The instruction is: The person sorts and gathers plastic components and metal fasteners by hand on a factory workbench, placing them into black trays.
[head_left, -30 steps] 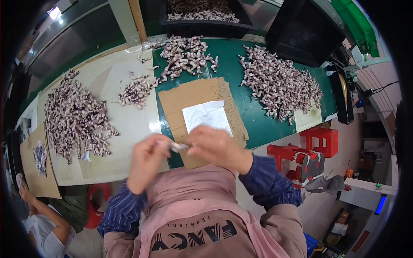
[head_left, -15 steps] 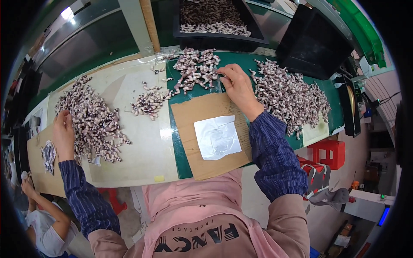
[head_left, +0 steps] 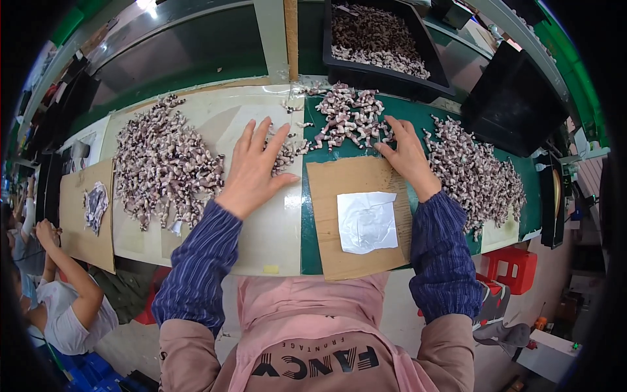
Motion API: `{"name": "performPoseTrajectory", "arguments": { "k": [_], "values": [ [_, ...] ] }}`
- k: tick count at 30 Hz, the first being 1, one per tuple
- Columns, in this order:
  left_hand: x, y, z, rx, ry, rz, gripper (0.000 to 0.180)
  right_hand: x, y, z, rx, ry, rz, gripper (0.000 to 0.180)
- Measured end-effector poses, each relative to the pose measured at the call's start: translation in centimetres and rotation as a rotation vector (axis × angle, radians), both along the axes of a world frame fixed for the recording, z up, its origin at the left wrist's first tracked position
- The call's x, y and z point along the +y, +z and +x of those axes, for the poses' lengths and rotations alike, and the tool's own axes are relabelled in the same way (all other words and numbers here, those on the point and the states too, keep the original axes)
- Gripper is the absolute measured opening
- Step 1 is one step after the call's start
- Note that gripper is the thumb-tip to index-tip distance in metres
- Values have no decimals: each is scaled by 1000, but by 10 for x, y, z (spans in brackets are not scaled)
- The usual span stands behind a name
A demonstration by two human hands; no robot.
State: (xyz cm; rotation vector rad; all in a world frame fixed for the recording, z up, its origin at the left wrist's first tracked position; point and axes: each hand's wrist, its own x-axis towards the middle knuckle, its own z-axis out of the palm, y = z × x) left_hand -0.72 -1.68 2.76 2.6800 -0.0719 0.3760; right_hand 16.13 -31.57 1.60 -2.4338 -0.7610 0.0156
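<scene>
Left hand flat, fingers spread wide, grip empty, resting on small heap of brown-white parts at frame centre. Right hand open, fingertips on middle pile at upper centre, holding nothing. Cardboard sheet with white paper below it on bench. Black bin at top full of same parts.

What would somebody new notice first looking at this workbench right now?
Most striking are the heaps of small purple-and-white parts: a big pile on the left of the bench, another pile on the right and a black bin of them at the back. The left hand lies spread by a small cluster, and the right hand reaches into the middle pile above a cardboard sheet bearing a white square.
</scene>
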Motion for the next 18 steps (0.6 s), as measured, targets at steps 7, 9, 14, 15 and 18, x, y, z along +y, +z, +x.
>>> {"name": "performPoseTrajectory", "arguments": {
  "k": [7,9,14,15,18],
  "values": [
    [-7,-34,49,48,47,107,79,-2,-3,-2,-53,0,-22,61],
    [-6,-31,62,49,35,112,75,-3,-3,0,-48,-6,-21,60],
    [6,-31,78,-3,-142,93,52,-8,-1,4,-27,15,-23,58],
    [6,-30,77,-20,-160,32,43,-10,-1,6,-13,16,-1,56],
    [9,-29,71,-147,-195,-8,28,-12,17,8,-35,3,45,51]
  ]
}}
